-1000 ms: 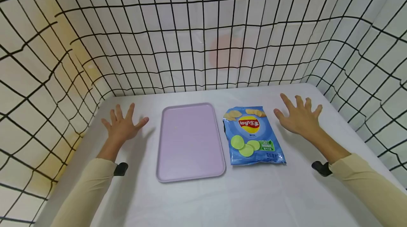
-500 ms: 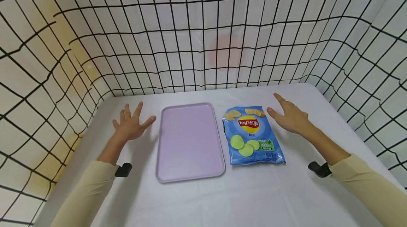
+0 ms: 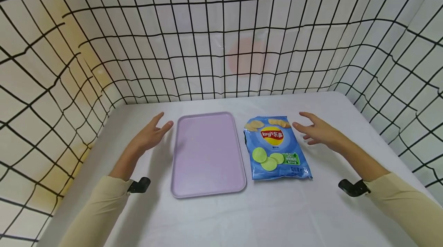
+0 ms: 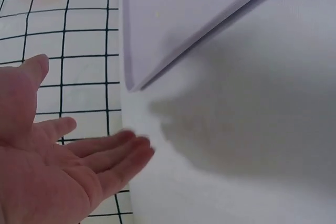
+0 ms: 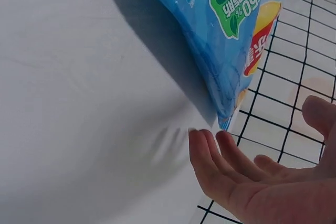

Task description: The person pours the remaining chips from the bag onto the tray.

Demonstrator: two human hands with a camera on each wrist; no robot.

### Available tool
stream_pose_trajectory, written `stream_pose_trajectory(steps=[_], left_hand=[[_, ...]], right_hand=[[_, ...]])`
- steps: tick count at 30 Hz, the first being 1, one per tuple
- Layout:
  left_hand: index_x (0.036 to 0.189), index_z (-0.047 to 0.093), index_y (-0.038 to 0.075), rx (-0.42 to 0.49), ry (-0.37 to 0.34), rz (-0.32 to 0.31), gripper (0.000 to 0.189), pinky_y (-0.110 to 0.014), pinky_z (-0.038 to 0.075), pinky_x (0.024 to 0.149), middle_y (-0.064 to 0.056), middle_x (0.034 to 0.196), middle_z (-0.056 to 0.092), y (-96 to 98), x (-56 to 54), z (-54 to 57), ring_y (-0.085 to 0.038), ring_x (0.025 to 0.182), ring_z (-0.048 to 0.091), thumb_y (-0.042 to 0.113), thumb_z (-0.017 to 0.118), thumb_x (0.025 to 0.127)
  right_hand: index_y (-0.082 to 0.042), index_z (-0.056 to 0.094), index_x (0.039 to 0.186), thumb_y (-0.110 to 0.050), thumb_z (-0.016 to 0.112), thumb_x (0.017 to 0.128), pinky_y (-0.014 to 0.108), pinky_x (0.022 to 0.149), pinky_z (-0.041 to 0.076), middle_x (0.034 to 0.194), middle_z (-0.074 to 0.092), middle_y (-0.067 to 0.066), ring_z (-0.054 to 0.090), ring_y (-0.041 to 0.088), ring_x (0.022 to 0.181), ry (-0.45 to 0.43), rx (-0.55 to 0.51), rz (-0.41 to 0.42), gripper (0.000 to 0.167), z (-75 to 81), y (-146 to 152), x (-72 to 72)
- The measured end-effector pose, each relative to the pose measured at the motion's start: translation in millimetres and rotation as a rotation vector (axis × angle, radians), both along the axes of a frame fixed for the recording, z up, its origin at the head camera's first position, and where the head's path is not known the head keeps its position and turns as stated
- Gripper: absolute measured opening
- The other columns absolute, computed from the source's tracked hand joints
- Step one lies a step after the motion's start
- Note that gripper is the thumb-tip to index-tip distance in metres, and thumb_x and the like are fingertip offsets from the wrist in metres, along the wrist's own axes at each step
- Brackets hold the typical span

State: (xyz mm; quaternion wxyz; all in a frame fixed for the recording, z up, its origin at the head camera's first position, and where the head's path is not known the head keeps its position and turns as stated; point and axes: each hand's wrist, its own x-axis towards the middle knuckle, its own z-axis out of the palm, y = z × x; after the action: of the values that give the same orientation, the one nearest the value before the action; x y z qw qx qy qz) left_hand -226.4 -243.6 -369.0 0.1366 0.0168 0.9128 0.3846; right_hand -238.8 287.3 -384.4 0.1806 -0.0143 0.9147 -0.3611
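- So both hands are hovering well apart from each other, fingers fairly loose and gripping nothing: left hand (image 3: 149,137) on one side, right hand (image 3: 322,133) on the other.
- Right hand looks like it's lining up with the blue, printed, glossy plastic bag of Lay's chips (image 3: 277,151), at least that's my read.
- For a good pickup I'd be getting the thumb and fingers flat around an edge seam, not squeezing the puffy middle, since the chips are probably cracking under hard pressure.
- Going in low and slow is helping too, imo: a thin bag on smooth cloth is likely sliding if you're poking it.
- Left hand could be steadying the opposite side, but the tray is sitting in between, so I'd be watching for knocking it.
- Where's the bag? It's lying flat just left of the right hand, its far right corner sitting closest to the thumb, not touching in the head view.
- The shallow pale-purple rectangular tray (image 3: 207,154) is lying just right of the left hand's fingertips, also untouched.
- Both things are resting between the hands on the white cloth-covered table (image 3: 277,216).
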Motion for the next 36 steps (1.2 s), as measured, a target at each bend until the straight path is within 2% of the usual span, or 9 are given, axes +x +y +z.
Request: stream_pose_trajectory(steps=[3,5,7,10,17,21,26,31,36], left_hand=[[0.164,0.005,0.012,0.073,-0.041,0.046,0.081,-0.054,0.044,0.11,-0.033,0.149,0.045,1.2,-0.2,-3.1,-0.043,0.131,0.054,0.053,0.044,0.105],[0.164,0.009,0.009,0.12,-0.074,0.083,0.078,-0.046,0.052,0.103,-0.031,0.135,0.058,2.1,-0.2,-6.6,-0.037,0.114,0.065,0.045,0.047,0.106],[0.162,0.014,0.006,0.161,-0.102,0.11,0.074,-0.04,0.057,0.096,-0.028,0.121,0.065,2.1,-0.4,-10.3,-0.031,0.101,0.07,0.038,0.049,0.107],[0.16,0.02,0.0,0.217,-0.147,0.129,0.068,-0.036,0.059,0.091,-0.024,0.112,0.069,1.5,-0.8,-14.4,-0.024,0.091,0.073,0.027,0.052,0.106],[0.154,0.034,-0.004,0.299,-0.207,0.163,0.06,-0.032,0.06,0.087,-0.019,0.108,0.073,-1.4,-2.5,-23.6,-0.016,0.087,0.072,0.013,0.058,0.102],[0.151,0.04,-0.005,0.346,-0.209,0.15,0.056,-0.031,0.06,0.085,-0.018,0.105,0.074,-4.5,-2.2,-30.5,-0.016,0.086,0.073,0.008,0.06,0.1],[0.147,0.046,-0.006,0.399,-0.207,0.146,0.054,-0.029,0.061,0.081,-0.011,0.094,0.076,-5.5,-2.0,-38.1,-0.014,0.082,0.073,0.005,0.063,0.097],[0.145,0.05,-0.005,0.404,-0.212,0.167,0.056,-0.027,0.061,0.075,-0.005,0.084,0.075,-2.4,-3.9,-42.2,-0.011,0.076,0.071,0.005,0.068,0.093],[0.144,0.051,-0.004,0.375,-0.2,0.186,0.057,-0.026,0.061,0.072,-0.004,0.081,0.075,0.9,-6.3,-43.8,-0.01,0.072,0.07,0.005,0.07,0.091]], right_hand=[[-0.004,0.008,0.162,-0.059,0.047,0.101,0.047,0.092,0.059,0.148,0.04,0.038,0.059,0.048,0.122,-0.063,-0.04,0.007,0.091,-4.0,3,1.6],[-0.001,0.013,0.16,-0.057,0.047,0.102,0.046,0.092,0.059,0.145,0.045,0.037,0.061,0.044,0.119,-0.096,-0.052,0.021,0.088,-6.7,5,4.1],[0.003,0.02,0.157,-0.054,0.047,0.103,0.044,0.091,0.059,0.14,0.051,0.036,0.064,0.039,0.115,-0.118,-0.059,0.032,0.083,-9.9,7,6.4],[0.01,0.031,0.149,-0.05,0.044,0.106,0.042,0.088,0.061,0.131,0.058,0.033,0.067,0.033,0.109,-0.148,-0.07,0.037,0.075,-12.1,9,10.6],[0.011,0.042,0.139,-0.042,0.046,0.107,0.039,0.086,0.061,0.117,0.066,0.022,0.067,0.024,0.097,-0.254,-0.142,0.046,0.061,-8.5,10,19.7],[0.01,0.045,0.138,-0.041,0.05,0.106,0.039,0.087,0.06,0.116,0.067,0.018,0.067,0.024,0.095,-0.302,-0.179,0.047,0.06,-9.7,12,21.8],[0.008,0.046,0.138,-0.041,0.055,0.104,0.038,0.087,0.06,0.115,0.066,0.016,0.066,0.024,0.096,-0.338,-0.202,0.031,0.061,-14.3,14,20.8],[0.007,0.048,0.137,-0.038,0.06,0.102,0.037,0.086,0.06,0.11,0.068,0.013,0.067,0.024,0.095,-0.338,-0.212,0.027,0.059,-14.9,13,21.5],[0.007,0.051,0.135,-0.038,0.061,0.101,0.037,0.085,0.06,0.105,0.07,0.009,0.067,0.023,0.093,-0.332,-0.206,0.041,0.057,-16.5,12,20.6]])
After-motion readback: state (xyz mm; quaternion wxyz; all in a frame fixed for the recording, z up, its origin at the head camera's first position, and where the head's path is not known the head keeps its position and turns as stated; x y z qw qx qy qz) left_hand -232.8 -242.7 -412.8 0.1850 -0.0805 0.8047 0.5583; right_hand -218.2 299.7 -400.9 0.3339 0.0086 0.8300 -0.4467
